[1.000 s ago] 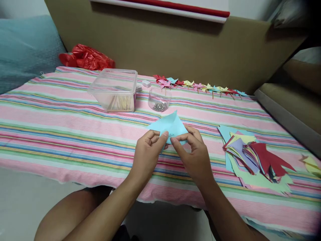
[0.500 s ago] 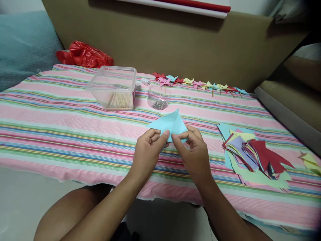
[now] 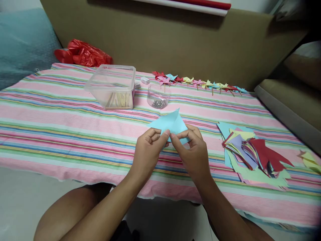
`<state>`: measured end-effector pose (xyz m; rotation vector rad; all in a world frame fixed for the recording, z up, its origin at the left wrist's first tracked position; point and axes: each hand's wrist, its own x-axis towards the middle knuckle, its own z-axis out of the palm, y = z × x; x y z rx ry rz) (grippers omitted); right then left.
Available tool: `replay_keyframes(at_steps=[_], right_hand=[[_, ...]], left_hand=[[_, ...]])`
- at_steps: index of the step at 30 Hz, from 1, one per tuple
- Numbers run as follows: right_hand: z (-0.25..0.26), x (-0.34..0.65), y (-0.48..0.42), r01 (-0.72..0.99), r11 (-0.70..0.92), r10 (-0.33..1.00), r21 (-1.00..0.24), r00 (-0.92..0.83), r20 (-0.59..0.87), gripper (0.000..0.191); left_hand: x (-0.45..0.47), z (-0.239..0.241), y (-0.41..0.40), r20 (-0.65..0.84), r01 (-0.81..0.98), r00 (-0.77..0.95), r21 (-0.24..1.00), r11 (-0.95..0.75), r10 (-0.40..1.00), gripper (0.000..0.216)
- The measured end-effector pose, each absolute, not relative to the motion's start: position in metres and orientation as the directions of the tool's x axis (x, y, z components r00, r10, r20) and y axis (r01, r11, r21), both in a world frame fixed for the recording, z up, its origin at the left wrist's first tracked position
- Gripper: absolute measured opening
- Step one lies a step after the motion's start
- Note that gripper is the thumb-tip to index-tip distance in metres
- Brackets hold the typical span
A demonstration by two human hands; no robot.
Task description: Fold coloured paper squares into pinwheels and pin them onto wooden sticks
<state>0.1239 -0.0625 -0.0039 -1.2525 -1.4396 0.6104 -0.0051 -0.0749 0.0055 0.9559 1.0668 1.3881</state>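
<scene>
A light blue sheet of paper (image 3: 170,122), partly folded with one corner pointing up, is held just above the striped cloth. My left hand (image 3: 151,142) is closed on its lower left part, thumb on top. From the other side my right hand (image 3: 189,142) pinches the lower right part, and the two thumb tips nearly meet at the paper's near edge. Fingers under the sheet are mostly hidden. Beyond the paper stands a clear round tub (image 3: 158,97) with small metal pins or tacks at its bottom.
A clear plastic box (image 3: 110,87) holding thin wooden sticks stands left of the tub. Several paper pinwheels (image 3: 198,82) line the back. Cut coloured paper (image 3: 250,150) is piled at right. A red plastic bag (image 3: 87,55) lies back left on the striped cloth (image 3: 62,134).
The two thumbs have drawn slightly closer together on the blue paper. Otherwise the hands and the sheet keep nearly the same place, and the view shifts a little.
</scene>
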Motion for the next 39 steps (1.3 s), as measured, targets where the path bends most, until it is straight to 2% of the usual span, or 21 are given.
replay_keyframes(at_steps=[17,21,23,26,28,30,32,36,39], right_hand=[[-0.002,0.123,-0.064,0.383,0.316,0.913,-0.868,0.126,0.387,0.018],[-0.001,0.123,-0.065,0.402,0.349,0.909,-0.846,0.073,0.41,0.018],[-0.001,0.124,-0.065,0.349,0.361,0.907,-0.865,0.086,0.413,0.017],[0.001,0.131,-0.062,0.117,0.277,0.938,-0.954,0.18,0.295,0.041],[0.004,0.138,-0.059,-0.002,0.162,0.979,-0.987,0.127,0.161,0.047],[0.007,0.146,-0.057,-0.02,0.08,0.996,-0.997,-0.022,0.081,0.038],[0.009,0.153,-0.056,-0.009,0.065,0.989,-0.998,-0.133,0.065,0.028],[0.01,0.156,-0.056,0.021,0.085,0.986,-0.996,-0.146,0.081,0.022],[0.01,0.154,-0.056,0.048,0.079,0.987,-0.996,-0.145,0.071,0.022]], left_hand=[[-0.006,0.002,-0.073,-0.025,-0.294,-0.051,0.956,0.009,0.998,0.027],[-0.008,0.003,-0.073,-0.01,-0.229,-0.059,0.973,-0.004,0.998,0.028],[-0.009,0.005,-0.072,0.005,-0.203,-0.076,0.979,-0.02,0.997,0.031],[-0.011,0.009,-0.072,0.027,-0.173,-0.064,0.984,-0.038,0.998,0.031],[-0.012,0.011,-0.072,0.026,-0.153,-0.015,0.988,-0.028,1.0,0.027],[-0.013,0.012,-0.071,0.025,-0.132,0.039,0.991,-0.02,0.999,0.026],[-0.014,0.011,-0.071,0.028,-0.085,0.06,0.996,-0.023,0.998,0.027],[-0.016,0.009,-0.069,0.052,0.051,0.061,0.997,-0.055,0.997,0.03],[-0.019,0.01,-0.069,0.127,0.151,0.075,0.979,-0.137,0.989,0.029]])
